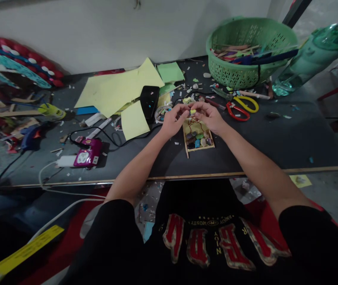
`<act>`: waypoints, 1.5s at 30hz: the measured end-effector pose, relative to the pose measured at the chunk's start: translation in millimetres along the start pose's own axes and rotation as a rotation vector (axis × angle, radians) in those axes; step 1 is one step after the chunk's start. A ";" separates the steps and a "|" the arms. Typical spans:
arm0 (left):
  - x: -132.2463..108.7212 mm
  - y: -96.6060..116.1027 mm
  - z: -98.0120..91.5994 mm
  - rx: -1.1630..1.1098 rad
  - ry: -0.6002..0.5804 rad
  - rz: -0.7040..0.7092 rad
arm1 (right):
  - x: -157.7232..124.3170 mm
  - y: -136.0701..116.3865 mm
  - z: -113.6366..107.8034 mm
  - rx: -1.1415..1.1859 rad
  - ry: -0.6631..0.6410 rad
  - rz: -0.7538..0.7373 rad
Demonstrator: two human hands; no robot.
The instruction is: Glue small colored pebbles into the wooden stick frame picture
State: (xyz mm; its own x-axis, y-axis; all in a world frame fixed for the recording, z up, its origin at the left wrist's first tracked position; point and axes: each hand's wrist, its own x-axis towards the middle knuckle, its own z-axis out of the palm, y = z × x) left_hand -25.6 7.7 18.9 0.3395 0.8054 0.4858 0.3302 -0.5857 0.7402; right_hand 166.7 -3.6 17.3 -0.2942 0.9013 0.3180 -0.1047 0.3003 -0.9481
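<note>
Both hands meet above the far end of a small framed board, which has coloured stones along its near part and red lines drawn higher up. My left hand has its fingers curled, its fingertips close to those of the other hand. My right hand is bent inward, finger and thumb around a small yellow piece. What the left fingertips hold, if anything, is too small to make out. The hands cover the board's far edge.
Behind and right stand a green basket and a plastic bottle. Scissors lie right of the hands. Yellow paper, a black phone and a purple power adapter lie left. Scraps litter the dark table.
</note>
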 end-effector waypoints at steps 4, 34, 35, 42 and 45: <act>2.7 -0.3 3.2 -0.177 -0.070 -0.071 | -0.4 0.6 -3.3 -0.081 -0.040 -0.037; -0.5 -1.7 12.3 -0.204 0.111 -0.207 | -4.3 -5.4 0.6 -0.195 0.031 -0.019; -0.6 -2.2 12.4 -0.205 0.111 -0.199 | -4.3 -5.8 0.7 -0.190 0.032 -0.018; -1.1 -2.9 15.0 -0.200 0.102 -0.211 | -3.6 -3.8 1.5 -0.239 0.067 -0.016; -1.6 -4.8 16.2 -0.198 0.106 -0.218 | -4.6 -4.4 1.8 -0.329 0.082 -0.073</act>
State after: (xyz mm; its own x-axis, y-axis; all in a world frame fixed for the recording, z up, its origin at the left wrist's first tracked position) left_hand -13.5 7.7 7.1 0.1825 0.9211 0.3438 0.2040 -0.3776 0.9032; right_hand 166.8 -9.6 20.0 -0.2186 0.8917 0.3964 0.1928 0.4377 -0.8782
